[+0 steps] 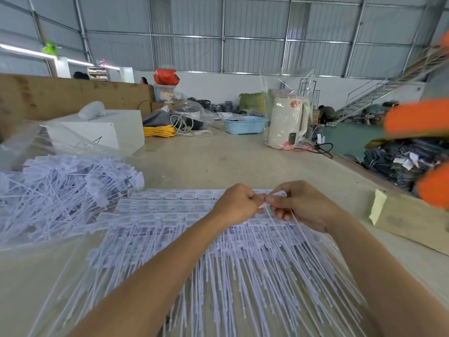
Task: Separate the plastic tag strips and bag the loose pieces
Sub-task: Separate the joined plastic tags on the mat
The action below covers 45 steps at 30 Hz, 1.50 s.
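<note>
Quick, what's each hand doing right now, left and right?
Left hand: fingers curled, pinching a tag strip.
Right hand: fingers curled, pinching the same tag strip just beside the left.

The pale lilac plastic tag strips [226, 259] look smooth and slightly translucent on the matt beige wooden tabletop [218, 161]. The clear glossy plastic bag [60, 190] holds loose pieces; a light-blue perforated plastic basket [245, 124] sits beyond.

Pale table [218, 164] — tag strips [170, 239], bagged loose pieces [56, 190] (left), kettle [286, 125].
</note>
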Tool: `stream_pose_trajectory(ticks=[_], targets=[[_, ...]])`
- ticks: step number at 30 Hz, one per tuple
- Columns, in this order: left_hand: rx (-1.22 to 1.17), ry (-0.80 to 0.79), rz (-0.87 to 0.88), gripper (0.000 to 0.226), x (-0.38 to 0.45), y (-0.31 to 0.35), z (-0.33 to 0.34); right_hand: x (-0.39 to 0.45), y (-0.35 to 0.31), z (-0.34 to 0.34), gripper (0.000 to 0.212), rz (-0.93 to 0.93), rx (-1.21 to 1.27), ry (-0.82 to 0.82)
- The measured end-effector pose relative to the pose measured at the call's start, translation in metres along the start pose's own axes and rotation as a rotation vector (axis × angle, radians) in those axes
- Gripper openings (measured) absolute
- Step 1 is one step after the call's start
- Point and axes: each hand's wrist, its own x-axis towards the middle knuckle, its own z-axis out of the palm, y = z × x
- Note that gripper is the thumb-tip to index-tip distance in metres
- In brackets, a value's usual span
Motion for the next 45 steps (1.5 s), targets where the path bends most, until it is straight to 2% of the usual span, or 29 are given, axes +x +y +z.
stream_pose_trajectory(ticks=[4,8,13,16,18,20,21,22,24,25,26,28,32,35,38,42,43,45], targets=[[-0.082,0.026,-0.029,0.046,-0.004,0.005,-0.001,0.001,0.001,0.003,0.009,-0.078,-0.031,0.022],[-0.214,0.051,-0.097,0.038,-0.005,0.012,-0.003,0.002,0.003,0.003,0.012,-0.198,-0.031,0.032],[-0.359,-0.014,-0.189,0.035,-0.008,0.013,-0.009,0.002,0.007,0.003,0.014,-0.329,-0.069,0.053],[-0.38,-0.048,-0.206,0.036,-0.01,0.014,-0.01,0.003,0.008,0.003,0.018,-0.339,-0.083,0.054],[-0.388,-0.056,-0.198,0.038,-0.01,0.016,-0.013,0.008,0.012,0.003,0.019,-0.304,-0.166,0.161],[-0.425,-0.064,-0.154,0.041,-0.011,0.018,-0.015,0.009,0.015,-0.005,0.02,-0.204,-0.254,0.373],[-0.421,-0.05,-0.13,0.043,-0.012,0.02,-0.017,0.008,0.014,-0.013,0.019,-0.143,-0.179,0.441],[-0.388,-0.03,-0.108,0.043,-0.012,0.021,-0.02,0.006,0.01,-0.02,0.019,-0.09,0.008,0.455],[-0.289,-0.021,-0.064,0.041,-0.012,0.022,-0.02,0.003,-0.002,-0.032,0.018,-0.01,0.533,0.319],[-0.242,-0.045,-0.056,0.038,-0.013,0.022,-0.019,0.002,-0.008,-0.032,0.018,0.021,0.713,0.223],[-0.198,-0.077,-0.064,0.033,-0.013,0.022,-0.016,0.001,-0.013,-0.029,0.018,0.055,0.788,0.148],[-0.126,-0.126,-0.08,0.022,-0.014,0.02,-0.013,0.002,-0.015,-0.014,0.018,0.097,0.679,0.074],[0.01,-0.119,-0.026,0.014,-0.013,0.013,-0.014,-0.002,-0.008,0.011,0.011,0.116,0.24,0.059],[0.091,-0.119,0.017,0.017,-0.015,0.009,-0.011,0.0,-0.004,0.019,0.005,0.101,0.231,0.018],[0.096,-0.078,0.058,0.007,-0.014,0.008,-0.011,0.0,-0.002,0.024,0.007,0.088,0.192,-0.004],[0.025,-0.094,0.017,0.034,-0.013,0.008,-0.018,0.0,-0.002,0.023,0.006,0.03,0.12,0.091],[-0.002,-0.09,-0.007,0.033,-0.013,0.008,-0.02,0.0,-0.002,0.021,0.007,0.0,0.113,0.124],[0.043,-0.047,-0.029,0.017,-0.013,0.008,-0.024,0.002,-0.002,0.018,0.009,-0.059,0.153,0.168]])
